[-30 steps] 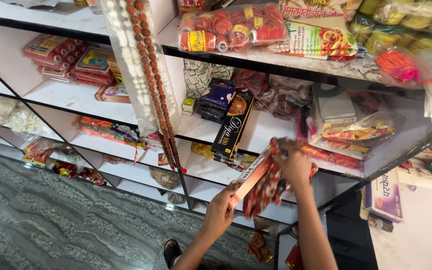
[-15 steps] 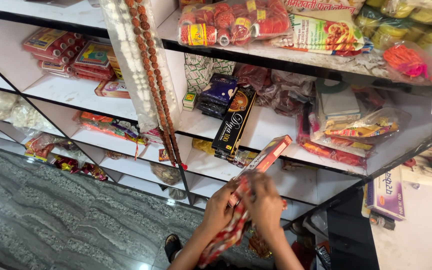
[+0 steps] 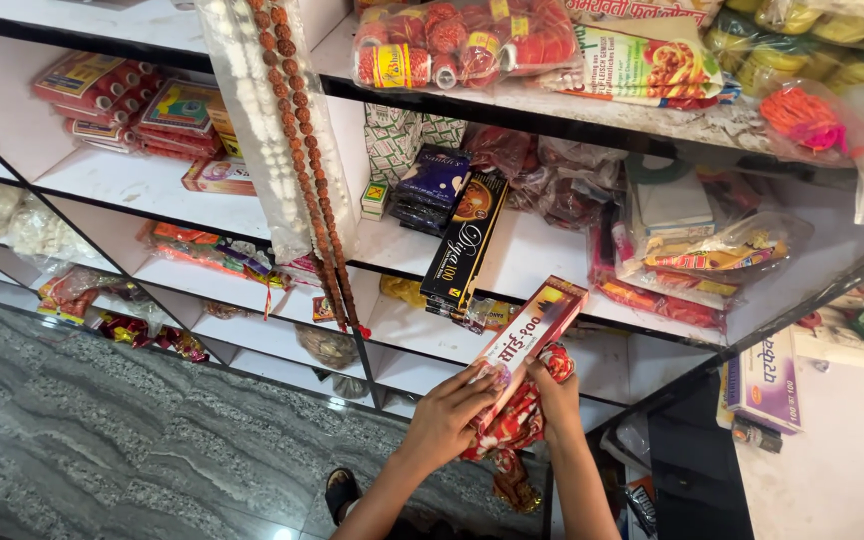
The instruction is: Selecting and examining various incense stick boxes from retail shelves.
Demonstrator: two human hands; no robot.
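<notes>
Below the shelf edge (image 3: 552, 330), both hands work together — left hand (image 3: 452, 415) clasps the long red carton (image 3: 532, 335), right hand (image 3: 557, 395) pins red-patterned cloth (image 3: 512, 425) beneath, steadying it.

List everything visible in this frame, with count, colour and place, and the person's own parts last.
long box: one, red and cream, held in front of the lower shelves
cloth bundle: one, red patterned, under the long box
black box: one, black and gold, leaning on the middle shelf
bead strings: several, brown and white, hanging down the shelf divider
thread spools bag: one, red and yellow, top shelf
white shelves: several tiers, filled with packets
purple box: one, on the counter at right
grey floor: marbled, lower left
sandalled foot: one, bottom centre
left hand: on the long box
right hand: on the cloth bundle
</notes>
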